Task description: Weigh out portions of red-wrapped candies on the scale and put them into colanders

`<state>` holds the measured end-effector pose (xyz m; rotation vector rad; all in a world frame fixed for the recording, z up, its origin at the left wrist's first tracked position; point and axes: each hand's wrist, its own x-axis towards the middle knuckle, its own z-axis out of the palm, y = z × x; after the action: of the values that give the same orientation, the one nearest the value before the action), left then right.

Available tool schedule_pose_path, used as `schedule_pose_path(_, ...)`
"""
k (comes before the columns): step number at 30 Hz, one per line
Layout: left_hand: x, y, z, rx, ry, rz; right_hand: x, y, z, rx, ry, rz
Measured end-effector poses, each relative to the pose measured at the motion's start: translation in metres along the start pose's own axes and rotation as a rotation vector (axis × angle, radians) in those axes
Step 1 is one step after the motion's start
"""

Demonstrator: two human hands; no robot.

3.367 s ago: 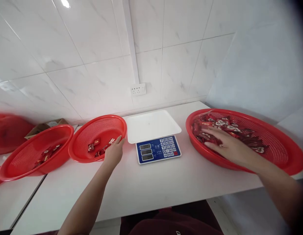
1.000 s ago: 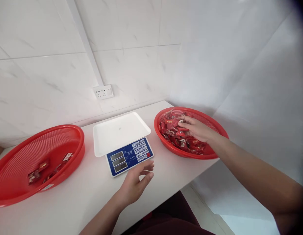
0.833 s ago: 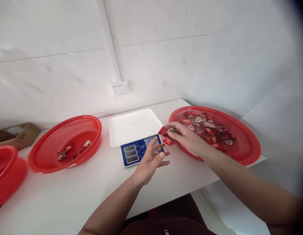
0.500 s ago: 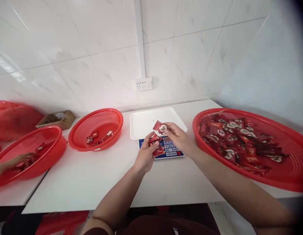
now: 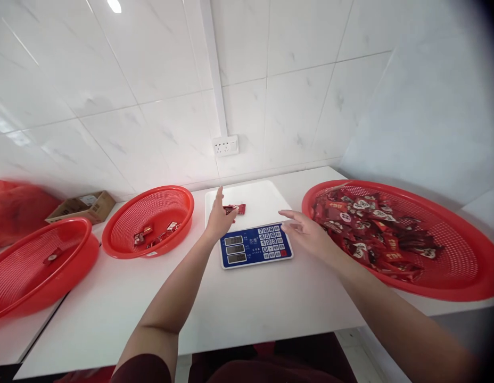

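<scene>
A digital scale with a white weighing tray [image 5: 266,199] and a blue keypad panel [image 5: 253,244] stands in front of me. Several small red wrapped snack packets [image 5: 241,208] lie on the tray's left part. Over that side is my left hand [image 5: 221,217], fingers stretched out and thumb beside the packets, partly hiding them. My right hand [image 5: 305,233] hovers by the keypad's right end, fingers apart and holding nothing. To its right a big red basket [image 5: 466,266] contains a heap of similar packets [image 5: 367,226].
Left of the scale, a red basket [image 5: 123,223] holds a few packets. Another red basket [image 5: 77,260] is at far left with a packet [image 5: 52,256] inside. Behind it are a cardboard box [image 5: 97,210] and a red plastic bag [image 5: 23,205]. A socket [image 5: 226,146] is on the wall.
The packets both hands held now lie on the scale tray. My hands have moved apart and opened. Another person's hand has left the far-left basket. The view has shifted slightly.
</scene>
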<state>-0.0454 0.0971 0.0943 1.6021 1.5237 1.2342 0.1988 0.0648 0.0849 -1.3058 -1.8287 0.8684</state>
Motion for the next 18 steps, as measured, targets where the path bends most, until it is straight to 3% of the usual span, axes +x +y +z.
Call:
schedule_pose_path(3, 0.01, -0.011, -0.009, 0.16, 0.021, 0.095, -0.016, 0.009, -0.025, -0.101, 0.07, -0.04)
schedule_pose_path(6, 0.012, -0.024, -0.015, 0.177, 0.042, 0.099, -0.026, 0.025, -0.055, -0.146, 0.124, 0.015)
schedule_pose_path(11, -0.005, -0.035, -0.021, 0.193, 0.187, 0.127, -0.029, 0.08, -0.11, -0.492, 0.177, 0.117)
schedule_pose_path(15, -0.042, -0.033, -0.012, 0.166, 0.266, 0.267, -0.028, 0.122, -0.142, -0.705, -0.01, 0.276)
schedule_pose_path(18, -0.073, -0.035, 0.001, 0.131, 0.213, 0.356, -0.029, 0.129, -0.153, -0.715, -0.103, 0.37)
